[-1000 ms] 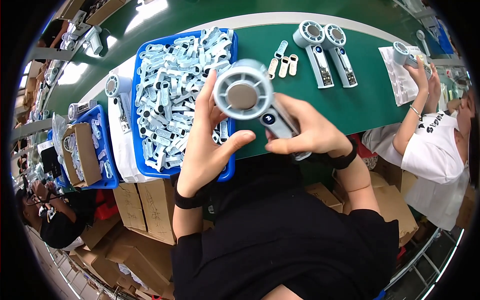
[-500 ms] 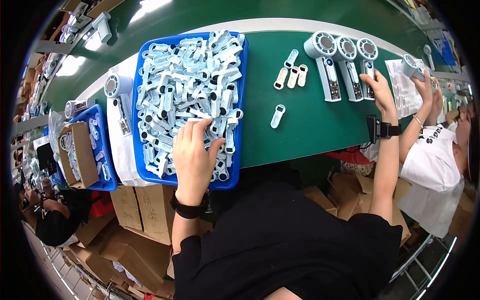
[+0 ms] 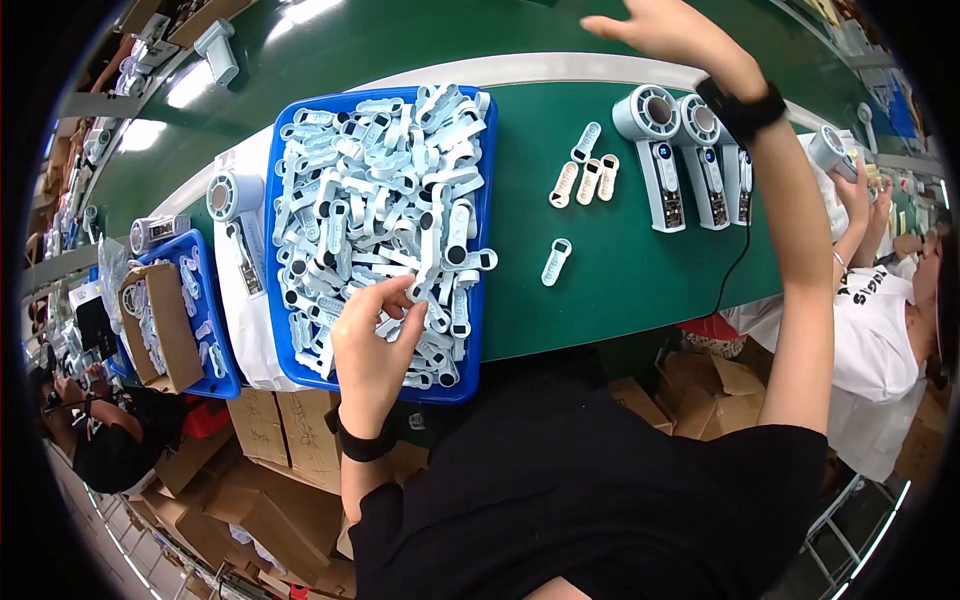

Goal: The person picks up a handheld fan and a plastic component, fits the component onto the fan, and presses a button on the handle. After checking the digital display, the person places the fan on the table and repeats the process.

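The left hand [image 3: 372,340] sits in the near corner of the blue bin [image 3: 478,300], fingers pinched together on one pale clip [image 3: 408,296] in the heap, and since the pieces lie tangled there, a neighbour could lift with it and spill over the low rim just beside the wrist. To the right, loose clips [image 3: 586,178] and a row of fans [image 3: 690,160] lie on the green belt [image 3: 620,290] with open room between. The right hand [image 3: 668,32] hangs spread and empty beyond the fans, near the belt's far edge, so its forearm might knock them coming back.
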Motion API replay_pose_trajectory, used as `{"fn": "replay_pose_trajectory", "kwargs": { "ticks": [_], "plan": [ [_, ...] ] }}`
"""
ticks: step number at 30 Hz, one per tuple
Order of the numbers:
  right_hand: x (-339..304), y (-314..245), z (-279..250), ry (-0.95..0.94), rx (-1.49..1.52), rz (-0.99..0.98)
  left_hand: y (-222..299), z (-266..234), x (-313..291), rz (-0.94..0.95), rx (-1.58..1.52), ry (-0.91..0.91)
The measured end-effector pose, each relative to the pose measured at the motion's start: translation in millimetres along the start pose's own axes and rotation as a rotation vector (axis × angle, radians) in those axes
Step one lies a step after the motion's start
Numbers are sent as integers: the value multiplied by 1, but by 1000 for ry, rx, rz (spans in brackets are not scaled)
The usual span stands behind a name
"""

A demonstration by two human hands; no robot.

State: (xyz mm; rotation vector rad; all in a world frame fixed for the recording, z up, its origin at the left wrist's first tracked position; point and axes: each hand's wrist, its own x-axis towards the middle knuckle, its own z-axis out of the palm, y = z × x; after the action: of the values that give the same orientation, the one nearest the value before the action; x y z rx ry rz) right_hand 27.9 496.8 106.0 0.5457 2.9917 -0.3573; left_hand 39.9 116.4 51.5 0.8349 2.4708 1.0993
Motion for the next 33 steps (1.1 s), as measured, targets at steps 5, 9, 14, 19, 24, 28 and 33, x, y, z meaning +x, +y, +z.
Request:
{"fn": "replay_pose_trajectory", "kwargs": {
  "ticks": [5, 9, 14, 19, 24, 28, 33],
  "plan": [
    [108, 18, 55, 166, 177, -72, 1, -4, 5, -28, -121, -19],
    [138, -4, 81, 303, 21, 333, -6, -14, -4, -147, -291, 45],
    [155, 43, 84, 348, 21, 220, -9, -25, -8, -197, -320, 176],
    [141, 73, 32, -314, 1409, -85, -2, -30, -5, -115, -210, 258],
    [-5, -17, 2, -345, 1304, -146, -6, -36, -6, -37, -19, 325],
    [-116, -84, 22, -303, 1616, -128, 25, -31, 3, 177, -24, 142],
    [-160, -121, 72, -342, 1693, -74, 39, -16, 4, 412, -85, 61]
  ]
}}
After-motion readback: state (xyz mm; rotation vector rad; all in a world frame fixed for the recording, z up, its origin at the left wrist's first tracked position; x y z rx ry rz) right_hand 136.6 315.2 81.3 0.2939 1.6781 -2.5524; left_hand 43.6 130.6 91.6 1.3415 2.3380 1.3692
